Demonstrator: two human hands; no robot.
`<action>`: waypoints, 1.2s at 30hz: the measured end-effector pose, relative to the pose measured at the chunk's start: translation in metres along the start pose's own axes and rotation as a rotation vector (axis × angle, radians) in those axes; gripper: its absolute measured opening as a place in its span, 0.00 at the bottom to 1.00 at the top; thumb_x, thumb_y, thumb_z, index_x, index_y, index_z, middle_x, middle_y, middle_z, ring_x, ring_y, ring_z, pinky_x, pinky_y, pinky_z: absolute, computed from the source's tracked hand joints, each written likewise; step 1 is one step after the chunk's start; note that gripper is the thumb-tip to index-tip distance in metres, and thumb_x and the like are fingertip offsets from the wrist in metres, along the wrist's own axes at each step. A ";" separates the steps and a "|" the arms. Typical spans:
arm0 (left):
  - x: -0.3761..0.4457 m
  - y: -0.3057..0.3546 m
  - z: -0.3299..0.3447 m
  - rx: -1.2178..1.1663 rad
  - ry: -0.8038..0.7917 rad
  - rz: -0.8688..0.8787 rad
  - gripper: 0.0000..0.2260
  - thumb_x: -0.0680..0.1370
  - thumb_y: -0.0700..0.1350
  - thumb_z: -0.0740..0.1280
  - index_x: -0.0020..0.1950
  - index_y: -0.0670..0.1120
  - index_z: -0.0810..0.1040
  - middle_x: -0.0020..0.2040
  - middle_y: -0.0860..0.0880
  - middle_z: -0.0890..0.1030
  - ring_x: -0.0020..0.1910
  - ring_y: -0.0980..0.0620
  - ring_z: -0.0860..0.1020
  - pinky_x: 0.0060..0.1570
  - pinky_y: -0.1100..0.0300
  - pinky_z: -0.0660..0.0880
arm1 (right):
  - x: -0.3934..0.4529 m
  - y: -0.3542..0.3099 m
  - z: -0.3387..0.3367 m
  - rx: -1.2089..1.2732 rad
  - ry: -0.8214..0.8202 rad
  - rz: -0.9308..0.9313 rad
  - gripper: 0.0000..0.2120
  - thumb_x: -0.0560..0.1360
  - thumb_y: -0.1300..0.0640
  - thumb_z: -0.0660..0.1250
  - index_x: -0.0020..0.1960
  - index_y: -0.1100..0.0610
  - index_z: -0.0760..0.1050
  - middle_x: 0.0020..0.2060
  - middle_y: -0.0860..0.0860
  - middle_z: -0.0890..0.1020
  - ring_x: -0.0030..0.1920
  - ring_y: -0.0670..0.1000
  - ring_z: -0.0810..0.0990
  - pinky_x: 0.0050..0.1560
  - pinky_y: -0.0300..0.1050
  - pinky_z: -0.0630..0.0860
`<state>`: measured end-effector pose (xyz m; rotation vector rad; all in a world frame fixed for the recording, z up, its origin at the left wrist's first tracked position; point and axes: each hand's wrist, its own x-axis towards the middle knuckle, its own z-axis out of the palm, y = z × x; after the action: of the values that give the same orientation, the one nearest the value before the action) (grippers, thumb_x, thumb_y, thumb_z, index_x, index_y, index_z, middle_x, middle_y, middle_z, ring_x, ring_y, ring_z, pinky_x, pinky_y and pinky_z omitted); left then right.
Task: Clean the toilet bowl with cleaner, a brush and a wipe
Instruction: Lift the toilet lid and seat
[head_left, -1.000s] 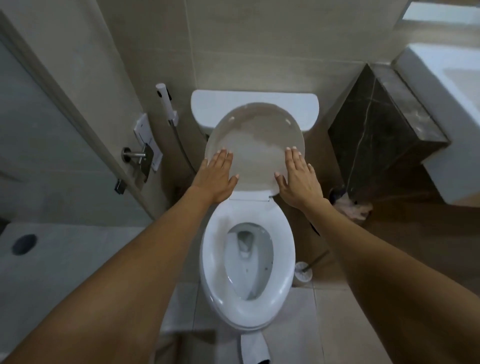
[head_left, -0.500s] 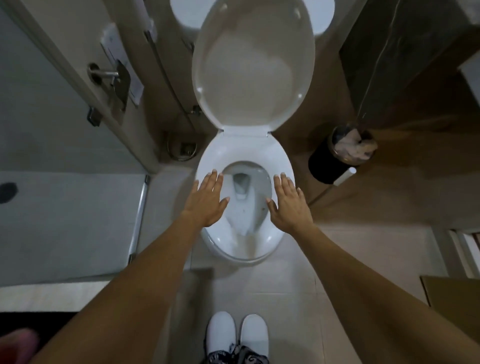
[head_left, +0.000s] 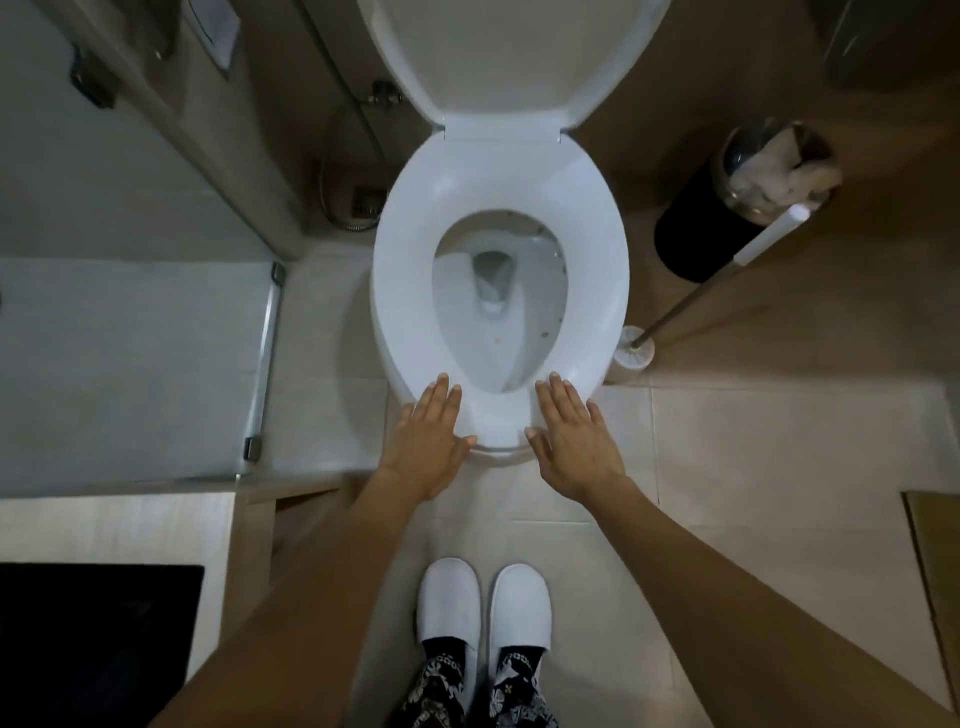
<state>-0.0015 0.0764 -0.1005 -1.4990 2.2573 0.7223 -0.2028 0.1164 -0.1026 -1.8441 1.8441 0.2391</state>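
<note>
The white toilet (head_left: 405, 270) fills the upper middle of the view, its lid (head_left: 511, 57) raised and its seat down. Small dark specks dot the inside of the bowl (head_left: 540, 312). My left hand (head_left: 428, 436) and my right hand (head_left: 574, 434) hover flat, fingers spread, at the front end of the seat, one on each side. Both hold nothing. A toilet brush with a metal shaft and white grip (head_left: 691, 306) leans out of its white holder (head_left: 631, 353) to the right of the bowl. No cleaner bottle or wipe is visible.
A black bin (head_left: 701, 234) lined with clear plastic and stuffed with white paper stands right of the toilet. A glass shower partition (head_left: 262, 358) and a hose (head_left: 358, 130) lie to the left. A black mat (head_left: 98, 639) is at bottom left. My white slippers (head_left: 483, 608) stand on beige tiles.
My hands drew back from the raised lid, over the bowl, to the seat's front end. The view tilted downward, so my slippers and the floor came into sight.
</note>
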 end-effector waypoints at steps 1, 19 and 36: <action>0.001 0.001 0.007 -0.003 0.025 0.005 0.31 0.82 0.56 0.52 0.78 0.43 0.43 0.78 0.45 0.39 0.77 0.49 0.41 0.75 0.52 0.45 | 0.000 0.002 0.007 0.000 0.014 -0.010 0.31 0.83 0.46 0.49 0.79 0.57 0.42 0.78 0.53 0.42 0.78 0.53 0.42 0.76 0.52 0.45; 0.022 -0.012 0.054 0.485 0.331 0.031 0.39 0.74 0.60 0.50 0.76 0.39 0.40 0.78 0.42 0.51 0.77 0.45 0.52 0.73 0.46 0.51 | 0.016 0.021 0.044 -0.299 0.248 -0.179 0.40 0.73 0.46 0.70 0.76 0.62 0.58 0.75 0.58 0.61 0.75 0.56 0.60 0.73 0.58 0.54; 0.033 -0.027 0.064 0.605 0.514 0.201 0.35 0.78 0.59 0.48 0.75 0.34 0.49 0.76 0.38 0.59 0.75 0.42 0.58 0.72 0.42 0.51 | 0.025 0.039 0.054 -0.596 0.409 -0.254 0.36 0.77 0.39 0.52 0.76 0.63 0.53 0.73 0.59 0.65 0.74 0.56 0.63 0.73 0.59 0.50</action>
<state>0.0110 0.0802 -0.1761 -1.2513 2.6706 -0.3453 -0.2270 0.1221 -0.1694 -2.6817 1.8998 0.3713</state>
